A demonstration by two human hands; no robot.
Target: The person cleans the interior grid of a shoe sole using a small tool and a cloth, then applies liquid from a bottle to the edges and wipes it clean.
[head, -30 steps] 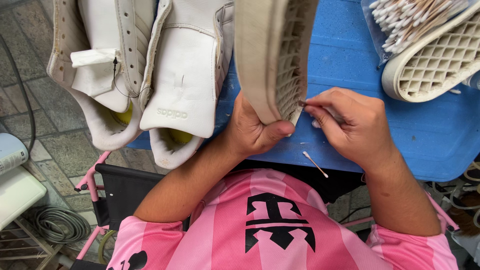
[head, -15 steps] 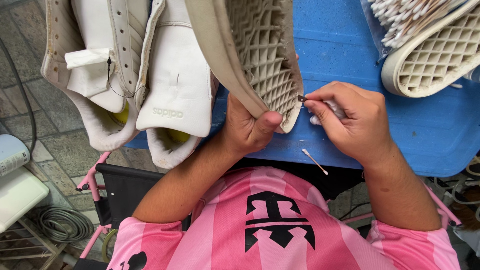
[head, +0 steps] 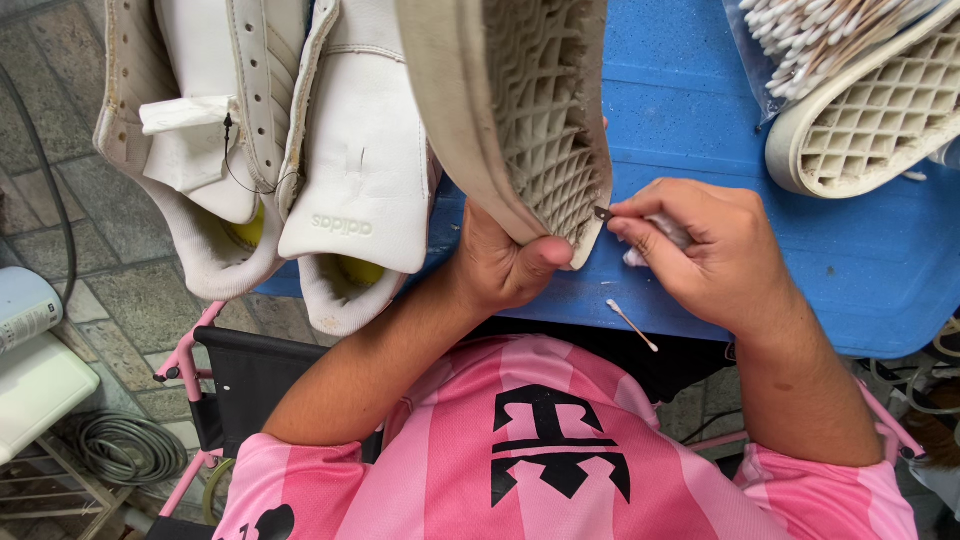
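My left hand grips the heel end of a dirty cream shoe, held with its waffle-pattern sole turned toward me over the blue table. My right hand pinches a thin dark-tipped pick and a bit of white wad, with the tip touching the sole's edge near the heel. A single cotton swab lies on the table just below my hands.
Two white sneakers hang over the table's left edge. Another sole-up shoe and a bag of cotton swabs lie at the top right. A pink-framed chair, coiled hose and white stool stand on the stone floor.
The held shoe has rotated so its patterned sole faces me more fully, and the pick tip has moved along the sole's edge toward the heel.
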